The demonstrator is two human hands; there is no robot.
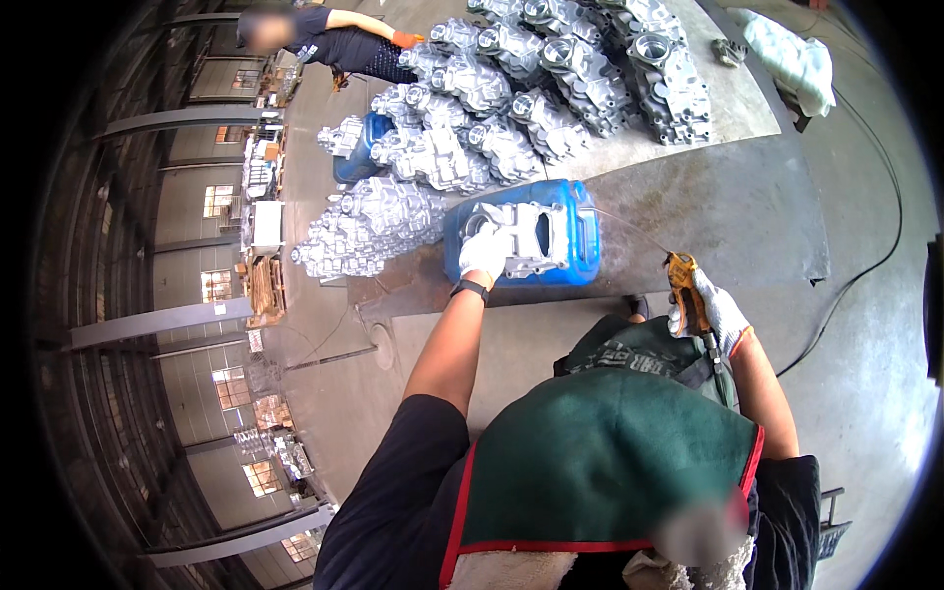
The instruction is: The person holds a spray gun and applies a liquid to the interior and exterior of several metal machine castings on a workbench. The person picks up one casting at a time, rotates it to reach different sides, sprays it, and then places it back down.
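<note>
A silver-grey metal casting (pixel 534 239) with round and oval openings lies on a blue plastic jerrycan (pixel 587 234), which rests on its side on the table. My left hand (pixel 484 253), in a white glove, holds the casting by its left end; its fingertips are partly lost in glare. Off to the right, my gloved right hand (pixel 723 313) is wrapped round a yellow air blow gun (pixel 686 291). The gun's thin nozzle runs up and left toward the jerrycan, and a hose fitting hangs from its grip.
Many similar castings (pixel 472 84) crowd the table's far side and left end. A second blue jerrycan (pixel 362 147) stands beyond the left ones. A co-worker (pixel 349 44) is at the far left. A dark hose (pixel 865 265) curves over the floor at right, near a pale covered bundle (pixel 787 59).
</note>
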